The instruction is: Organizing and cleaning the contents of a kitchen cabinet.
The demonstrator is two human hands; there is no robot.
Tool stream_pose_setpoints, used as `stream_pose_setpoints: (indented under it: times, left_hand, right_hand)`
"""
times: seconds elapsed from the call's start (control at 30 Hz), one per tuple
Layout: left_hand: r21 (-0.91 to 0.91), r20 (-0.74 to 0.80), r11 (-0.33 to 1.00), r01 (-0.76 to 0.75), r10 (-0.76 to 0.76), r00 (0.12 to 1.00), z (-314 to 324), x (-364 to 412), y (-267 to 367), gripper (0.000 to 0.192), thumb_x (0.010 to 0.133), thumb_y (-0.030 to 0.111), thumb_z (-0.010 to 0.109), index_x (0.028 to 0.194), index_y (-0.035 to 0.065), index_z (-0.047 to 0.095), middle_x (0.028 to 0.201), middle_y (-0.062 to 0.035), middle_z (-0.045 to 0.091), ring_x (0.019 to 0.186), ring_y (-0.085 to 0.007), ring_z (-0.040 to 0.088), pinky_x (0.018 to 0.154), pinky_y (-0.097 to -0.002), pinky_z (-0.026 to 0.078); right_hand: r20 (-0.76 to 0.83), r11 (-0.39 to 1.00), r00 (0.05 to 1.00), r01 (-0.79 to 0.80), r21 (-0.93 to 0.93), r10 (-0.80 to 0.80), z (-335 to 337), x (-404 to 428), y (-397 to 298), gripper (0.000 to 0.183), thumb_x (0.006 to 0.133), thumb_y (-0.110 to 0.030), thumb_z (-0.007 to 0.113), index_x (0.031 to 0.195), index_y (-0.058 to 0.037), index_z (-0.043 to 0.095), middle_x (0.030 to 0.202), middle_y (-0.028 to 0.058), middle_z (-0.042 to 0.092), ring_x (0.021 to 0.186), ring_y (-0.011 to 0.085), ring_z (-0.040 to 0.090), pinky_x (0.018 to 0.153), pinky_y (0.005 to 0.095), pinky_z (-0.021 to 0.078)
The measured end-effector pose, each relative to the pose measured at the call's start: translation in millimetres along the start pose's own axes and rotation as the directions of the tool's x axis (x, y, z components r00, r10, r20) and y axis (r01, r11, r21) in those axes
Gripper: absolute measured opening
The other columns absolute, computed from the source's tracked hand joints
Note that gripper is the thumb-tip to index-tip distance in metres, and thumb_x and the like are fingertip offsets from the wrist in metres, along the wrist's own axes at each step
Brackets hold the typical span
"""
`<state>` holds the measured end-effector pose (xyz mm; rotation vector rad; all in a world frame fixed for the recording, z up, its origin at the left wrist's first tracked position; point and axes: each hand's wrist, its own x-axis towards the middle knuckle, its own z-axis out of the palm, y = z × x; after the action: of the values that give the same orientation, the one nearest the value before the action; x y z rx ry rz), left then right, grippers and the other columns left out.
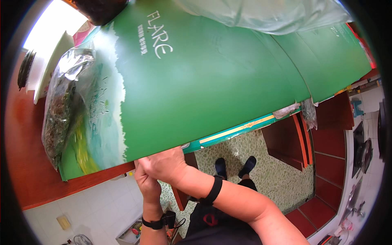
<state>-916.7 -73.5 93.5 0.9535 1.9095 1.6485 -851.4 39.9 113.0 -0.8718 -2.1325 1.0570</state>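
A large green box (208,85) with printed writing and a painted landscape at its left end fills the space before me. At its near edge, my right hand (168,163) has its fingertips hidden beneath or behind the box. Just below and to the left, my left hand (148,185) is close against the right one, its fingers also mostly covered. What either hand grips cannot be seen. Under the box's near edge shows a teal layer (235,131) with a cream stripe. On the painted end rests a clear plastic bag (61,110) of dark dried stuff.
A translucent plastic bag (272,15) and a dark jar (98,12) sit along the far side. The box lies on a red-brown wooden surface (26,147). Open cabinet doors (283,142) hang below. Further right are a stove (358,147) and a sink (352,197).
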Motion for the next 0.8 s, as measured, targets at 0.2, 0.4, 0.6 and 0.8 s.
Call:
stream_pose_setpoints:
  times: [0.2,0.4,0.6,0.8]
  left_hand:
    - [0.177,0.119,0.984,0.031,-0.053,0.991,11,16,19,0.028,0.096,0.004,0.069,0.123,-0.0027,0.071,0.148,-0.0110,0.054,0.135,-0.0256,0.053,0.115,-0.0366,0.039]
    - [0.269,0.149,0.962,0.052,-0.095,0.984,17,22,27,0.017,0.095,0.004,0.071,0.111,-0.0024,0.072,0.143,-0.0120,0.056,0.130,-0.0262,0.057,0.110,-0.0371,0.044]
    - [0.324,0.106,0.945,0.039,-0.077,0.991,16,22,26,0.014,0.092,0.003,0.072,0.084,-0.0040,0.063,0.103,-0.0155,0.062,0.098,-0.0304,0.058,0.090,-0.0394,0.048]
    - [0.181,0.132,0.977,0.113,-0.138,0.982,12,20,19,0.017,0.094,0.000,0.071,0.111,-0.0040,0.073,0.144,-0.0118,0.055,0.127,-0.0243,0.057,0.109,-0.0360,0.044]
  right_hand:
    - [0.117,0.991,0.984,-0.131,-0.013,0.132,8,13,39,0.062,0.082,-0.030,0.068,0.134,0.0007,0.059,0.126,0.0283,0.055,0.117,0.0442,0.056,0.103,0.0535,0.0465]
    - [0.129,0.987,0.983,-0.143,0.068,0.133,4,38,49,0.064,0.082,-0.034,0.068,0.134,0.0027,0.059,0.127,0.0289,0.056,0.119,0.0443,0.056,0.105,0.0533,0.0453]
    - [0.165,0.976,0.979,-0.144,0.163,0.117,3,75,53,0.067,0.082,-0.037,0.067,0.134,0.0046,0.058,0.127,0.0295,0.057,0.120,0.0443,0.055,0.106,0.0532,0.0440]
    - [0.158,0.987,0.979,-0.145,0.072,0.132,16,53,51,0.070,0.082,-0.040,0.066,0.134,0.0065,0.058,0.128,0.0301,0.057,0.122,0.0444,0.054,0.108,0.0530,0.0427]
